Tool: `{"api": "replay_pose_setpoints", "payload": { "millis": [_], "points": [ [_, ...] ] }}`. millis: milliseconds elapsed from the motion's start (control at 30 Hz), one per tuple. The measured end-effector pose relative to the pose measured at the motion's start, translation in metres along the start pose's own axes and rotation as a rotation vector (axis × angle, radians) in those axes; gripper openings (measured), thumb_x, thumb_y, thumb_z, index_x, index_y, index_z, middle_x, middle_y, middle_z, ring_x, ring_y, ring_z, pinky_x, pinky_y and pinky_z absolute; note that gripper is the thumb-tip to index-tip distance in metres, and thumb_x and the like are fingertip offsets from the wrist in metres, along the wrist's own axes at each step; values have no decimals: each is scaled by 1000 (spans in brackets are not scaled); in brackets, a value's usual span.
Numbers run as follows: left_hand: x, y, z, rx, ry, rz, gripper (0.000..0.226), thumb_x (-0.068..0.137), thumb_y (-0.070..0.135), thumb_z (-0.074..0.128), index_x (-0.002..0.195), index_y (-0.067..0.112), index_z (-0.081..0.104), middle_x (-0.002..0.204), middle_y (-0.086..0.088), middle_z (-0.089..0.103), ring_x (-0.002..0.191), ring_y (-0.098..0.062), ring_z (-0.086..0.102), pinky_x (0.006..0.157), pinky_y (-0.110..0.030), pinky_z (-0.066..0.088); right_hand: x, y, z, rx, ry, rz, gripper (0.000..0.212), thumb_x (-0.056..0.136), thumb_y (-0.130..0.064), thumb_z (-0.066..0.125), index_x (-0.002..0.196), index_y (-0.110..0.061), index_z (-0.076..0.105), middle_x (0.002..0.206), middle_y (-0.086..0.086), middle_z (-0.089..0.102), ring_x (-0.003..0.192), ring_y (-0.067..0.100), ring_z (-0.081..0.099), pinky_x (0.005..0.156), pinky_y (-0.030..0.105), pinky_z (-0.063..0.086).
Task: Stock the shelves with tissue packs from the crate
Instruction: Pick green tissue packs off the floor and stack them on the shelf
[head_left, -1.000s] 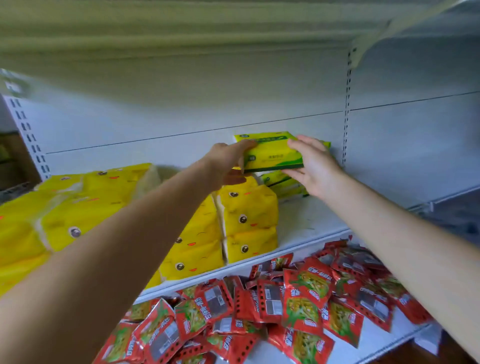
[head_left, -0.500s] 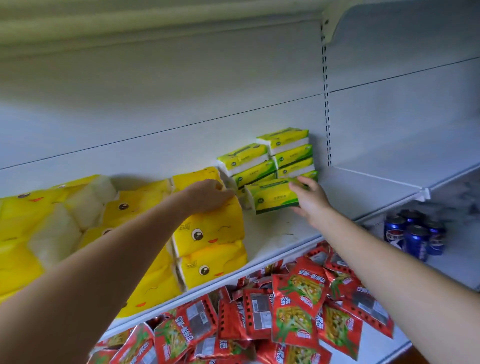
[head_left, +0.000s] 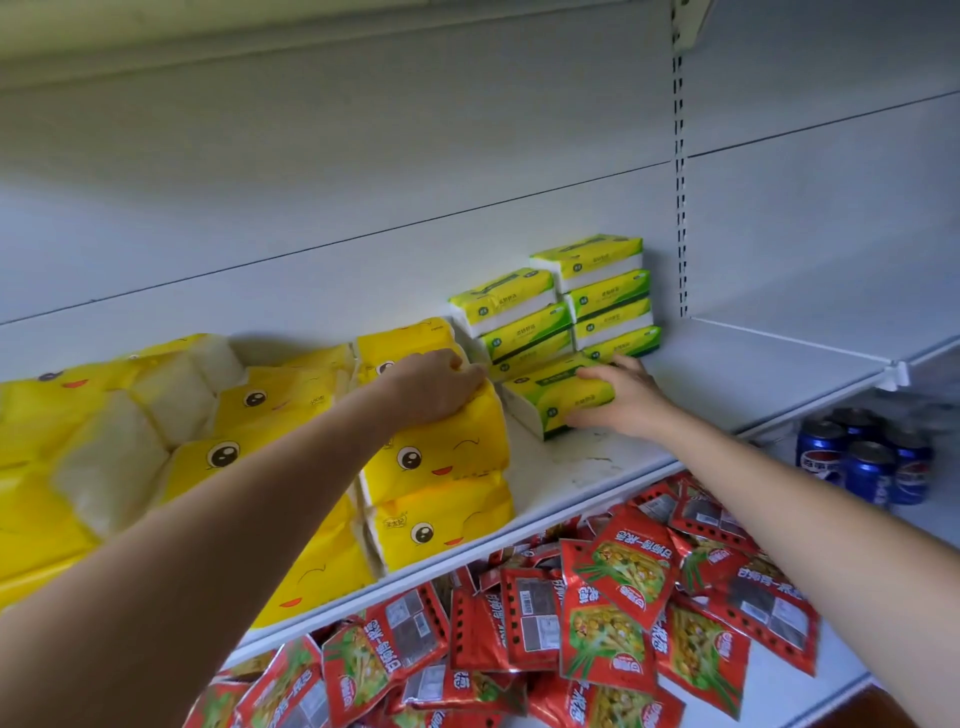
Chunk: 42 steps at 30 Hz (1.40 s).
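Tissue pack (head_left: 558, 395) — now on shelf (head_left: 597, 467)

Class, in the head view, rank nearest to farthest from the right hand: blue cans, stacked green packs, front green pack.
1. Front green pack: held by the right hand.
2. Stacked green packs: just behind.
3. Blue cans: lower shelf, right.
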<state>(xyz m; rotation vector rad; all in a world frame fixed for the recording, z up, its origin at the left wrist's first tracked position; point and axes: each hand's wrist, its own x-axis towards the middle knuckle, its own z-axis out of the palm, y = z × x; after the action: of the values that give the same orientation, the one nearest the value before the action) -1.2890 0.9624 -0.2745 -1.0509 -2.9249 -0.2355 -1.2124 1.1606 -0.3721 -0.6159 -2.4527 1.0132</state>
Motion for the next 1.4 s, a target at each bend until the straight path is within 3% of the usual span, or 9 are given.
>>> {"api": "replay_pose_setpoints", "payload": {
  "millis": [233, 400, 533, 667, 833, 1067, 1267, 1400],
  "points": [
    [-6, 4, -5, -21, 37, -8, 49, 98, 46, 33, 135, 17, 47, 138, -11, 48, 125, -29, 44, 95, -32, 35, 3, -7, 5, -56, 35, 22, 72, 75, -36, 74, 139, -27, 40, 154, 8, 12, 141, 29, 15, 111, 38, 24],
    [-5, 0, -12, -91, 97, -37, 53, 97, 47, 37, 140, 17, 41, 142, -11, 43, 127, -30, 43, 95, -32, 38, -6, -27, -14, 5, 68, -71, 65, 80, -25, 69, 138, -27, 41, 154, 5, 14, 143, 22, 11, 113, 40, 19],
    [-8, -6, -21, -122, 164, -23, 54, 97, 47, 38, 139, 14, 42, 138, -11, 49, 111, -29, 53, 76, -28, 43, -18, -49, -23, 71, 122, -188, 51, 88, -16, 57, 137, -22, 43, 150, 3, 26, 140, 18, 22, 107, 30, 24],
    [-17, -25, -36, -94, 199, -14, 53, 96, 46, 40, 137, 12, 44, 136, -12, 52, 122, -30, 50, 96, -32, 39, -31, -88, -23, 124, 123, -294, 45, 92, -15, 51, 135, -23, 44, 146, -3, 36, 135, 15, 31, 96, 22, 26],
    [-40, -56, -60, -74, 228, -25, 53, 97, 42, 40, 139, 10, 41, 141, -13, 46, 129, -30, 43, 101, -33, 35, -46, -144, -10, 111, 79, -380, 42, 93, -19, 51, 134, -24, 45, 144, -5, 39, 134, 13, 33, 95, 18, 27],
    [-84, -124, -98, -67, 321, -14, 53, 96, 43, 44, 140, 13, 40, 143, -12, 44, 129, -30, 43, 101, -33, 35, -81, -231, 30, 39, 26, -549, 41, 92, -18, 52, 132, -23, 48, 140, -5, 44, 130, 9, 37, 91, 11, 25],
    [-137, -217, -143, -118, 495, -69, 49, 96, 40, 46, 137, 14, 45, 138, -11, 51, 126, -30, 47, 101, -31, 35, -120, -316, 85, -4, -5, -738, 40, 92, -14, 52, 131, -18, 49, 138, -4, 48, 127, 9, 40, 87, 7, 25],
    [-182, -307, -150, -161, 551, -170, 45, 96, 38, 46, 135, 14, 49, 138, -11, 51, 124, -30, 48, 102, -33, 36, -141, -377, 134, -24, -41, -840, 39, 91, -13, 54, 130, -14, 51, 135, 0, 50, 124, 9, 42, 97, 11, 28]
  ]
}}
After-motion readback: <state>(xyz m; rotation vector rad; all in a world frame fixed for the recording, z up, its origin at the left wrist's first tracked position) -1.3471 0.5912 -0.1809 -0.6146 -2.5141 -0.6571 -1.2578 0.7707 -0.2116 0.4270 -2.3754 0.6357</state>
